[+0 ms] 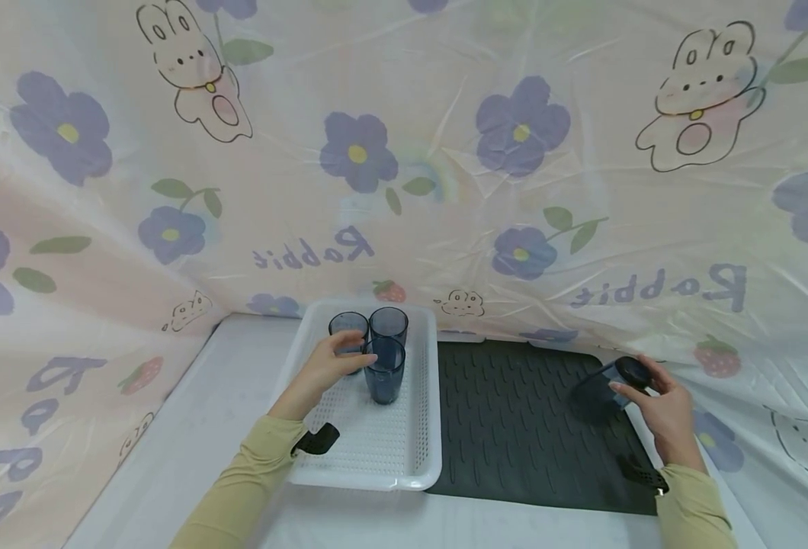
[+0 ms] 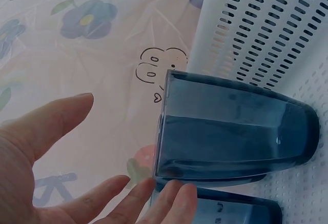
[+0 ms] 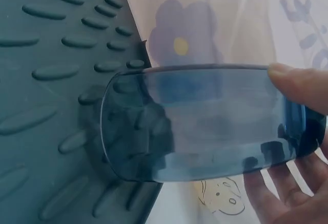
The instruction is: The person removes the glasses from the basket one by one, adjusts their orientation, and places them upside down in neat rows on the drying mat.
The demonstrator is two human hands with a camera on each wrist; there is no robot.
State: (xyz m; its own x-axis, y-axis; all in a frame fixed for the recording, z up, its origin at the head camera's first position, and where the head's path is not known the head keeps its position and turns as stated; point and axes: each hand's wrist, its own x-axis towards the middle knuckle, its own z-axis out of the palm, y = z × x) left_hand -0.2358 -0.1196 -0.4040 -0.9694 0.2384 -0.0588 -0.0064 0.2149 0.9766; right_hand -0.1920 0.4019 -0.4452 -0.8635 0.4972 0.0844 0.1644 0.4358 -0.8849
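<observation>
- Blue, see-thru glass (image 3: 205,124) in R hand (image 1: 666,412): thin rim, smooth walls, narrows a bit twd a thick, much darker base. Looks unfilled, w/ the mat & print showing thru it.
- Where: held tipped on its side nr the mat's R edge, mouth L, base R. Rim overlaps the mat in view; can't tell if it touches.
- R hand: thumb on one side, fingers on the other, pinching the glass nr its base.
- L hand (image 1: 325,366): thumb & fingers spread well apart, nothing gripped. It's over the basket, fingertips right by the glass rims; contact unclear.
- Glasses, 4 total: 1 in R hand, 3 in the basket, same blue. Those 3 stand upright, close tog.: back L glass (image 1: 344,322), back R glass (image 1: 390,324), front glass (image 1: 385,381).
- Basket (image 1: 376,442), 1: white, perforated, L of the mat, edges abt meeting.
- Mat (image 1: 514,427), 1: dark, w/ raised oval ridges.
- Table (image 1: 226,381), 1: white surface under both.
- Wrist straps, 2, black: L strap (image 1: 318,439), R strap (image 1: 644,474).
- Sleeves (image 1: 246,480), 2: yellow-green.
- Sheet (image 1: 431,229) behind: pale, w/ purple flowers, rabbits, mirrored "Rabbit" lettering.
</observation>
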